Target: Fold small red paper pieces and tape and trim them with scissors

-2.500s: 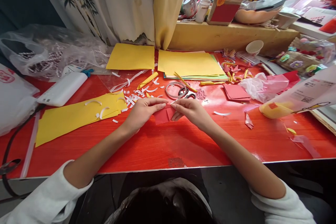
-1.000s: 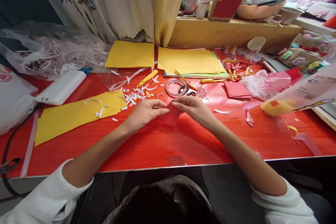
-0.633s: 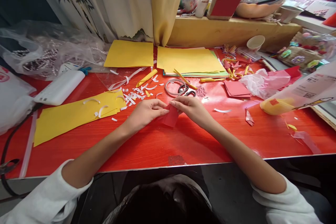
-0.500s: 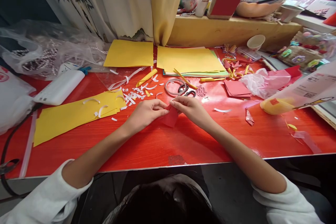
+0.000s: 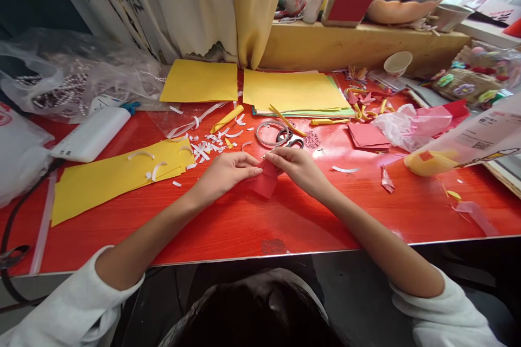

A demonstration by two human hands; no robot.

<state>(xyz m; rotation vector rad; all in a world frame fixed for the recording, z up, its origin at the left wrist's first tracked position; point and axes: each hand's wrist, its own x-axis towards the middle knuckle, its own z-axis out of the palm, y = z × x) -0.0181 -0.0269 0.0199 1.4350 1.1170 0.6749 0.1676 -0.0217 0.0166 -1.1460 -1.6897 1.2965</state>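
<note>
A small piece of red paper (image 5: 266, 185), creased and partly folded, is held just above the red table (image 5: 228, 227). My left hand (image 5: 228, 174) pinches its left edge between thumb and fingers. At its upper edge my right hand (image 5: 299, 169) grips it, fingertips close to the left ones. Right behind the hands lie black-handled scissors (image 5: 296, 142) and a roll of tape (image 5: 272, 134). Part of the scissors is hidden by the tape and my right hand.
White paper scraps (image 5: 203, 150) and yellow paper strips (image 5: 118, 179) lie left. Yellow sheets (image 5: 295, 89) are stacked at the back. Red paper squares (image 5: 368, 136), a clear plastic bag (image 5: 459, 138) and a paper cup (image 5: 398, 64) are on the right. A power bank-like white block (image 5: 93, 133) sits left.
Both hands stay in nearly the same place. The red paper between them has shifted slightly, and more of its creased surface shows beside my right fingers.
</note>
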